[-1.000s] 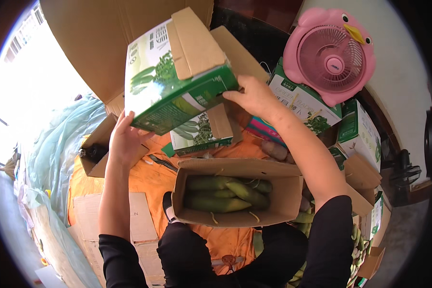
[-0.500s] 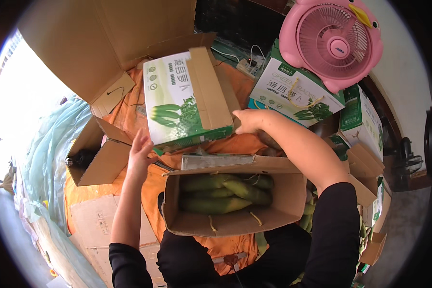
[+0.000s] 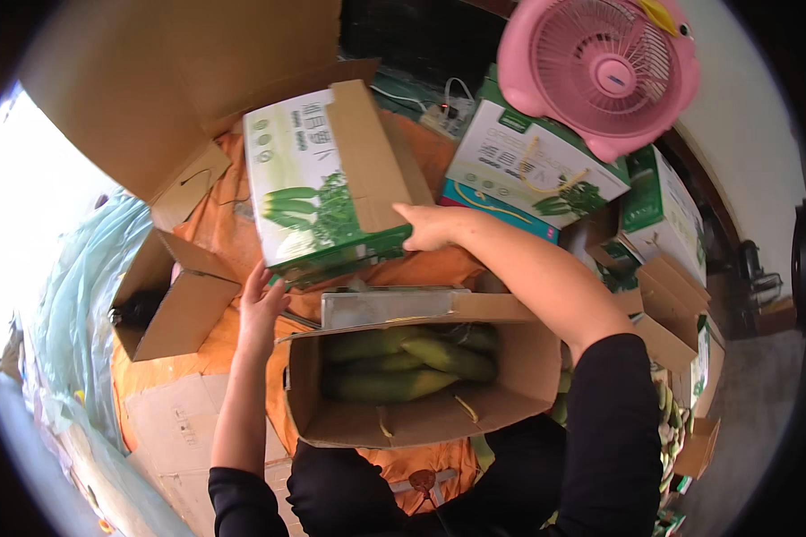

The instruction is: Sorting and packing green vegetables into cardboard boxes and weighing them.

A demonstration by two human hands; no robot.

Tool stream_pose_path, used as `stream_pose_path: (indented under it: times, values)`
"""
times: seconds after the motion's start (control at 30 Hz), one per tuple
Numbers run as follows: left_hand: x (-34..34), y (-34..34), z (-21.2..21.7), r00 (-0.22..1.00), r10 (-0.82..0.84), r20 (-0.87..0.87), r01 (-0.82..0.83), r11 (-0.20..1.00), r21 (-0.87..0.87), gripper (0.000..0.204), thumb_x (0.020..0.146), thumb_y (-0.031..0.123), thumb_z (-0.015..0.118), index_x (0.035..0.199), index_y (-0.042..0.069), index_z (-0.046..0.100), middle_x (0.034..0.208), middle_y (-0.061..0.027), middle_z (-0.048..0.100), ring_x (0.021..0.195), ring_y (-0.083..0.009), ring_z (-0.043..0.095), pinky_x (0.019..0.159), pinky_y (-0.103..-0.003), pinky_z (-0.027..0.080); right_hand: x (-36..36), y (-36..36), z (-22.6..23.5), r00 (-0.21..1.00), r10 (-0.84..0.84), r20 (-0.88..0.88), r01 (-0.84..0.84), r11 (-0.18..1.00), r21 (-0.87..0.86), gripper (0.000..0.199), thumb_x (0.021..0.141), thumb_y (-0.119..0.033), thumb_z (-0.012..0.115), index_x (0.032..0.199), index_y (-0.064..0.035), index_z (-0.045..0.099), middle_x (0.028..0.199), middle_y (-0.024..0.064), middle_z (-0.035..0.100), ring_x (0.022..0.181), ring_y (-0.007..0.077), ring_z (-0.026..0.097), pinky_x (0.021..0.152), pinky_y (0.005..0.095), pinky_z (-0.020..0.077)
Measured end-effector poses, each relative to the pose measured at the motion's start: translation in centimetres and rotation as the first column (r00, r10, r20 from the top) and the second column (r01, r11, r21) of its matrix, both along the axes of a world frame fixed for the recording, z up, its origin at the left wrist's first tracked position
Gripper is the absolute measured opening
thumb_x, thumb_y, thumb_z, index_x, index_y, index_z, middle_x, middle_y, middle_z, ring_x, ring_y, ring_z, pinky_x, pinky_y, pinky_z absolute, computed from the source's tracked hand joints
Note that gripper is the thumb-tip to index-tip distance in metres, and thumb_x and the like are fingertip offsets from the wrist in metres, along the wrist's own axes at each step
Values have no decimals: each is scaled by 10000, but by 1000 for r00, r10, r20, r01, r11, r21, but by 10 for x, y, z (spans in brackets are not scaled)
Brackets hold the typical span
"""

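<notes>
A printed white-and-green carton with pictures of green radishes lies in front of me, its brown flap side toward the right. My right hand is closed on its near right corner, thumb over the upper edge. My left hand is by its near left corner, fingers apart; whether the fingertips touch the carton, I cannot tell. Between my knees and that carton stands an open brown box with yellow rope handles. Several green radishes lie inside it, partly under clear plastic.
A pink fan stands on another printed carton at the far right. More cartons stack beyond my right arm. At left are an open brown box, crumpled plastic sheeting and flattened cardboard. Orange sheeting covers the floor.
The whole view has shifted slightly left. My left hand and the carton's near left corner are now closer together. My right thumb now lies over the carton's edge.
</notes>
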State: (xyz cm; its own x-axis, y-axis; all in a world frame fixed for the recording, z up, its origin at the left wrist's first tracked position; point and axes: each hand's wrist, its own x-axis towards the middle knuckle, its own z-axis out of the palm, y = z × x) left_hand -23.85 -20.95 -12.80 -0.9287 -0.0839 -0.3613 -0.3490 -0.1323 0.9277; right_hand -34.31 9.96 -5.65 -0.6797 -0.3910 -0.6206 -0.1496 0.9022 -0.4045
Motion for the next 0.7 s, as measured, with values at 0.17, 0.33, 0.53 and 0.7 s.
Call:
stream_pose_path:
  times: [0.17, 0.33, 0.53, 0.7]
  values:
    - [13, -20, -5, 1000, 28, -1, -28, 999, -17, 563, 918, 159, 591, 1426, 90, 359, 1383, -106, 444, 1128, -173, 536, 818, -305, 498, -5, -17, -8, 990, 76, -117, -71, 996, 45, 814, 724, -211, 709, 1403, 8, 316, 1293, 254, 513, 1210, 350, 501, 996, 389, 423]
    - [35, -32, 14, 994, 60, -96, -64, 997, -42, 546, 942, 223, 553, 1436, 112, 347, 1447, -133, 368, 1248, -226, 450, 975, -357, 408, -3, -19, 59, 937, -40, -347, 52, 998, 24, 524, 780, -202, 670, 1269, -73, 534, 1204, 166, 598, 1122, 315, 572, 929, 399, 472]
    - [84, -33, 68, 987, 115, -110, -125, 988, -90, 522, 964, 322, 515, 1423, 119, 370, 1427, -135, 394, 1306, -256, 409, 1005, -401, 393, 88, 52, 145, 737, -280, -615, 104, 946, -306, 384, 818, -216, 648, 1177, -90, 598, 1074, 136, 658, 1015, 313, 617, 846, 412, 494]
    - [126, -23, 120, 947, 162, -278, -229, 946, -230, 475, 966, 304, 510, 1390, 110, 420, 1402, -113, 427, 1286, -242, 434, 1013, -406, 394, 176, 166, 134, 442, -529, -724, 339, 846, -411, 301, 797, -208, 664, 1084, -120, 651, 995, 153, 662, 936, 327, 633, 815, 428, 496]
